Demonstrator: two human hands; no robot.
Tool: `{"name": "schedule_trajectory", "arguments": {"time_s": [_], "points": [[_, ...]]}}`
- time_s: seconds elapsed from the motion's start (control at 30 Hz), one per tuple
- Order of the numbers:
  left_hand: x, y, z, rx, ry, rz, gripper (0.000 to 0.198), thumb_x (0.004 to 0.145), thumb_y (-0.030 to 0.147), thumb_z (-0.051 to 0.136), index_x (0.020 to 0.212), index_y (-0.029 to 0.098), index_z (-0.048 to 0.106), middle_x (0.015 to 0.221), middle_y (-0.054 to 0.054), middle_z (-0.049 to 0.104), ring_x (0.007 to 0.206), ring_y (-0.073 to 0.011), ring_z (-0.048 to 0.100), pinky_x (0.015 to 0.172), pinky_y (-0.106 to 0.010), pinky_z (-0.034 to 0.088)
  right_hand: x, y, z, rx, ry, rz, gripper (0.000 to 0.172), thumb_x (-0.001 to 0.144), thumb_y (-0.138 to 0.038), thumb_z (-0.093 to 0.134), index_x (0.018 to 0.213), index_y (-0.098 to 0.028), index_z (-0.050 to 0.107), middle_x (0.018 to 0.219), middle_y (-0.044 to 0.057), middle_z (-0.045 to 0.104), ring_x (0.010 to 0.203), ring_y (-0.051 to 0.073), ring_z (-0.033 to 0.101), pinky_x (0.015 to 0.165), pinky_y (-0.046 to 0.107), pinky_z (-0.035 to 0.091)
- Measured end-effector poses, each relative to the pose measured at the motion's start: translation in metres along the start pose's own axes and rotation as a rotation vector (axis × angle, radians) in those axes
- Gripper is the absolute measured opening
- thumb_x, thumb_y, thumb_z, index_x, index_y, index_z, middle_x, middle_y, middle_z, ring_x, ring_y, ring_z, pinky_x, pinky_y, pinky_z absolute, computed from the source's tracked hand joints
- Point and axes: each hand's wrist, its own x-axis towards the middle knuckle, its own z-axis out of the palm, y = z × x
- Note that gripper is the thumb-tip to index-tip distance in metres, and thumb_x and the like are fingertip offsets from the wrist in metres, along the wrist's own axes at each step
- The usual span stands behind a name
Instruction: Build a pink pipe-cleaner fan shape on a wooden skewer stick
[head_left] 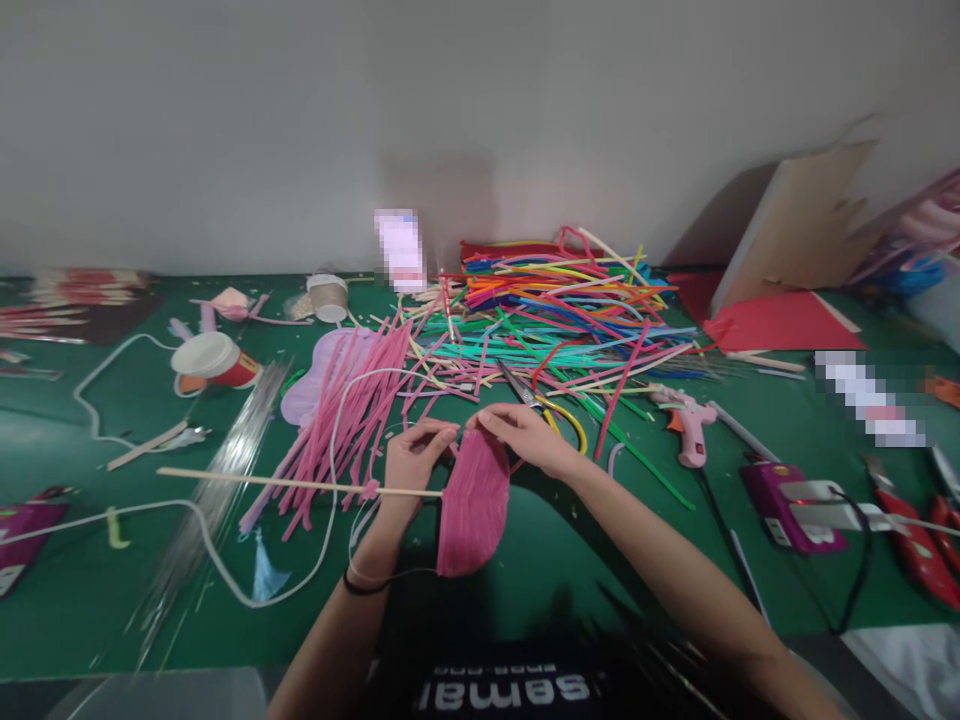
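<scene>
A pink fan-shaped piece [474, 510], made of ribbed strips that look like pipe cleaners, hangs between my hands. My left hand [414, 460] is closed in a pinch at its upper left corner. At the top edge, the fingertips of my right hand [517, 435] also pinch it, close to the left ones. Whatever small part lies between the fingertips is hidden. A thin wooden stick [300, 483] with a small pink knot runs from the piece leftward across my left wrist. Fine pale thread loops from the lower corner to that wrist.
Pink pipe cleaners [341, 420] lie left; a multicoloured heap [555, 310] is behind. Yellow-handled scissors [566, 420], a pink glue gun [690, 425] and a purple power strip [795, 510] are to the right. A paper cup [217, 360], metal wires [236, 450] and a white cable [206, 540] lie left.
</scene>
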Motion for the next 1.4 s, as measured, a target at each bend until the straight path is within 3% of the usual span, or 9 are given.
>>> {"name": "schedule_trajectory", "arguments": {"time_s": [0.37, 0.7, 0.87, 0.97, 1.1, 1.17, 1.27, 1.4], "points": [[-0.001, 0.006, 0.002, 0.048, 0.004, 0.005, 0.012, 0.069, 0.030, 0.078, 0.073, 0.019, 0.076, 0.074, -0.003, 0.071, 0.059, -0.0132, 0.059, 0.059, -0.025, 0.047, 0.007, -0.006, -0.002, -0.176, -0.074, -0.135, 0.014, 0.085, -0.028, 0.057, 0.088, -0.017, 0.065, 0.078, 0.001, 0.066, 0.068, 0.012, 0.057, 0.063, 0.023, 0.043], [0.001, 0.001, 0.002, 0.106, -0.009, 0.024, 0.014, 0.068, 0.032, 0.077, 0.072, 0.019, 0.076, 0.074, -0.003, 0.071, 0.055, -0.0114, 0.057, 0.054, -0.023, 0.047, 0.011, -0.003, -0.010, -0.210, -0.170, -0.109, 0.006, 0.080, -0.020, 0.054, 0.081, -0.017, 0.060, 0.072, -0.002, 0.061, 0.063, 0.011, 0.054, 0.060, 0.022, 0.042], [0.003, 0.000, 0.001, 0.086, 0.010, -0.059, 0.021, 0.066, 0.036, 0.079, 0.075, 0.017, 0.076, 0.077, -0.005, 0.072, 0.057, -0.0121, 0.059, 0.057, -0.024, 0.049, 0.011, 0.001, -0.004, -0.321, -0.088, -0.114, 0.013, 0.087, -0.027, 0.051, 0.085, -0.017, 0.059, 0.070, -0.001, 0.060, 0.061, 0.012, 0.051, 0.058, 0.023, 0.037], [0.003, 0.000, -0.001, 0.032, -0.018, -0.119, 0.027, 0.068, 0.036, 0.079, 0.086, 0.017, 0.077, 0.084, -0.006, 0.074, 0.065, -0.0143, 0.064, 0.062, -0.025, 0.051, 0.012, 0.006, -0.001, -0.362, 0.008, -0.129, 0.014, 0.088, -0.027, 0.050, 0.084, -0.018, 0.058, 0.073, 0.000, 0.059, 0.064, 0.013, 0.050, 0.061, 0.025, 0.036], [0.001, 0.004, -0.001, -0.123, -0.140, -0.226, 0.038, 0.075, 0.035, 0.074, 0.108, 0.018, 0.072, 0.109, -0.011, 0.072, 0.092, -0.0223, 0.069, 0.075, -0.028, 0.054, 0.017, 0.011, -0.006, -0.155, 0.206, -0.075, 0.018, 0.087, -0.035, 0.051, 0.082, -0.019, 0.057, 0.071, -0.002, 0.056, 0.064, 0.013, 0.049, 0.061, 0.026, 0.036], [0.001, 0.005, -0.001, -0.184, -0.160, -0.290, 0.041, 0.073, 0.033, 0.075, 0.110, 0.017, 0.071, 0.108, -0.012, 0.073, 0.093, -0.0235, 0.069, 0.077, -0.029, 0.054, 0.019, 0.011, -0.009, 0.011, 0.301, -0.037, 0.023, 0.085, -0.041, 0.055, 0.082, -0.019, 0.059, 0.071, -0.002, 0.056, 0.064, 0.013, 0.048, 0.060, 0.025, 0.036], [0.000, 0.005, 0.000, -0.259, -0.098, -0.325, 0.043, 0.069, 0.029, 0.077, 0.109, 0.016, 0.071, 0.104, -0.011, 0.074, 0.092, -0.0247, 0.070, 0.078, -0.031, 0.055, 0.019, 0.011, -0.009, 0.263, 0.363, 0.032, 0.030, 0.077, -0.048, 0.064, 0.081, -0.019, 0.061, 0.069, -0.003, 0.057, 0.061, 0.012, 0.047, 0.057, 0.024, 0.035], [0.000, 0.003, -0.002, -0.411, 0.018, -0.227, 0.036, 0.068, 0.031, 0.073, 0.101, 0.017, 0.074, 0.110, -0.010, 0.073, 0.111, -0.0300, 0.064, 0.093, -0.038, 0.052, 0.012, 0.007, -0.003, 0.573, 0.446, 0.081, 0.035, 0.067, -0.050, 0.076, 0.078, -0.018, 0.064, 0.066, -0.004, 0.060, 0.059, 0.010, 0.050, 0.058, 0.024, 0.037]]}}
